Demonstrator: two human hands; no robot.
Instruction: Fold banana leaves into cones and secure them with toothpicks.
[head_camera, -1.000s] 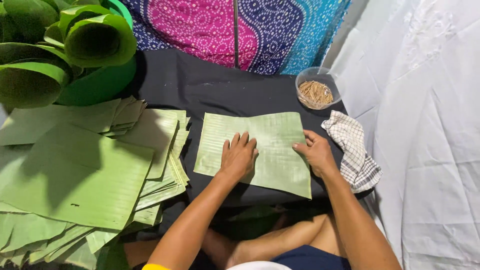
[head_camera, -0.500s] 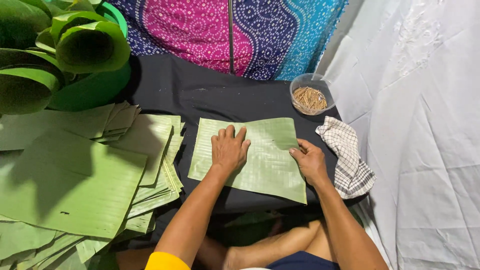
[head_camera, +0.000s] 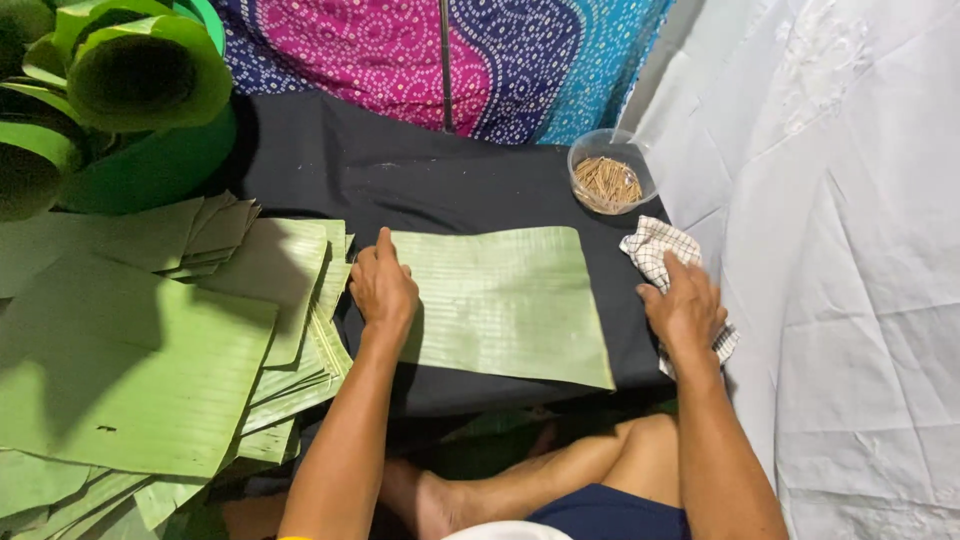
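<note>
- Black cloth (head_camera: 470, 185) covers the low work surface; its far edge meets a hanging fabric patterned in magenta, dark blue and turquoise (head_camera: 450, 55), and its right edge runs under white sheeting (head_camera: 850, 250) that fills the whole right side of the view.
- A cut banana leaf sheet (head_camera: 510, 300) lies flat near the front edge of the black cloth, roughly central, its ribs running across it.
- The left hand (head_camera: 383, 285) rests palm down on the sheet's left edge, fingers together and extended, gripping nothing.
- The right hand (head_camera: 685, 305) lies at the right edge of the cloth on a checked rag (head_camera: 655, 245), fingers curled down over it; whether it actually clutches the rag or only presses on it cannot be told.
- The rag sits just beside the sheet's right edge, partly on the black cloth and partly on the white sheeting.
- A clear plastic bowl (head_camera: 610, 183) of thin wooden sticks stands at the far right corner of the cloth, just beyond the rag.
- A stack of cut leaf pieces (head_camera: 150, 360) spreads over the left side, overlapping the cloth's left edge.
- Rolled banana leaves (head_camera: 140, 75) stand in a green tub (head_camera: 160, 170) at the far left corner.
- The person's bare legs fold below the front edge.
</note>
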